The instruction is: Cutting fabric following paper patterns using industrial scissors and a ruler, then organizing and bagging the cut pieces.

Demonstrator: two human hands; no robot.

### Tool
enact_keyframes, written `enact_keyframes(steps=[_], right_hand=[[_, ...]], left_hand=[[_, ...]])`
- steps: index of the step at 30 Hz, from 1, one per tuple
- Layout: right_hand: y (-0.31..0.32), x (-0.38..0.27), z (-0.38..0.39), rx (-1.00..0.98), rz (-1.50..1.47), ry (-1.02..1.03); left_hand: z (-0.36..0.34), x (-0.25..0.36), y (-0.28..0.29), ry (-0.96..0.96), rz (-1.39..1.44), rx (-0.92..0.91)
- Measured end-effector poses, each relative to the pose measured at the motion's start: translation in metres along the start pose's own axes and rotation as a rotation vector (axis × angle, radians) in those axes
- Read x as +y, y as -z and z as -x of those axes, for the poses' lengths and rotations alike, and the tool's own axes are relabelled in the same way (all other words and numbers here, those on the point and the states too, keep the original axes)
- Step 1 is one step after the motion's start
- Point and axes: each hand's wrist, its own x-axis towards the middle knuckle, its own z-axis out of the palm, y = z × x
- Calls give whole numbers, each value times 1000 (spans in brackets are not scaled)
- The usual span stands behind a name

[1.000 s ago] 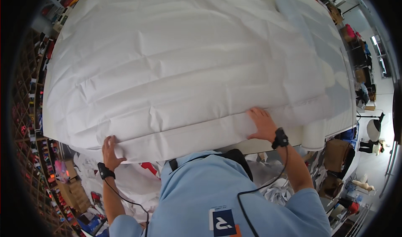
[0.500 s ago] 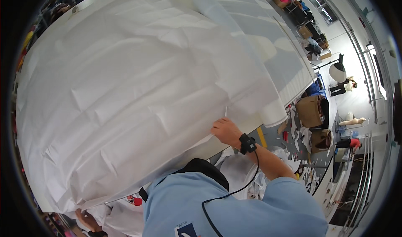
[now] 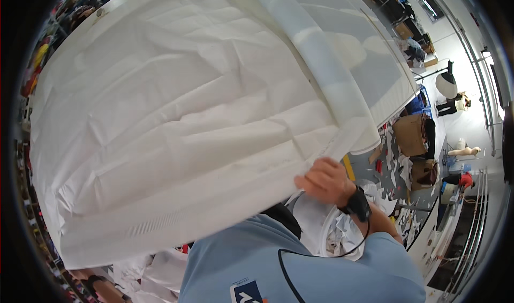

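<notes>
A large, thin white sheet, creased all over, covers most of the table. Its front edge is drawn taut between my two hands. My right hand, somewhat blurred, is closed on the edge at the front right, beside the end of a whitish roll. At the front left corner my left hand grips the sheet's edge from below. The sheet covers most of its fingers. Faint fine marks run along the front strip of the sheet.
Pale layered material lies right of the roll. White scraps and crumpled white material sit below the table edge. A brown box stands on the littered floor at right. Farther off is a person in red.
My right hand has moved right and toward me with the sheet's edge. The left has shifted left. The sheet now leaves the roll uncovered, and its front strip is straighter.
</notes>
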Motion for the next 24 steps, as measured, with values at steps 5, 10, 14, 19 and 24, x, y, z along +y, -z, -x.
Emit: enact_keyframes(steps=[5, 10, 14, 19, 24], right_hand=[[-27, -37, 60, -317, -213, -146], [-57, -47, 110, -424, -277, -370], [-56, -31, 108, -420, -286, -327], [-44, -11, 91, -417, -301, -286], [-14, 38, 38, -200, -187, -328]], left_hand=[[47, -32, -15, -38, 108, -50], [70, -46, -19, -84, 188, -91], [79, -61, -12, -123, 247, -118], [81, -61, -12, -174, 435, -192], [59, -49, -11, -193, 469, -69]])
